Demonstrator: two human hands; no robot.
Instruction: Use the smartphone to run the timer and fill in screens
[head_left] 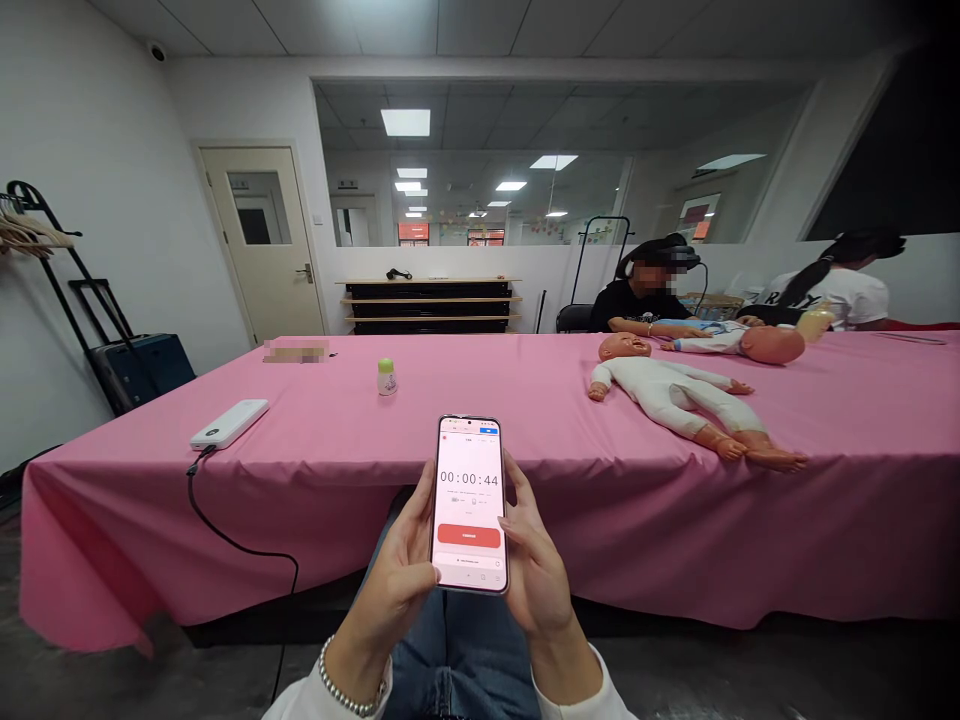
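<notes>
A smartphone (469, 508) is held upright over my lap, in front of the table's near edge. Its lit screen reads 00:00:44 above a red button. My left hand (405, 560) grips the phone's left side, thumb at the lower corner. On the other side my right hand (536, 560) is closed around the right edge, its thumb by the screen near the red button. The fingers behind the phone are hidden. Beyond it, a small white bottle with a green cap (386, 377) stands on the pink tablecloth (480, 400).
At the left lies a white power bank (229, 425) with a black cable (240, 545) hanging off the edge. A baby doll in white (667, 390) lies at the right; a second doll (772, 345) is beyond it, near a seated person (645, 290). Another person (840, 285) sits farther right.
</notes>
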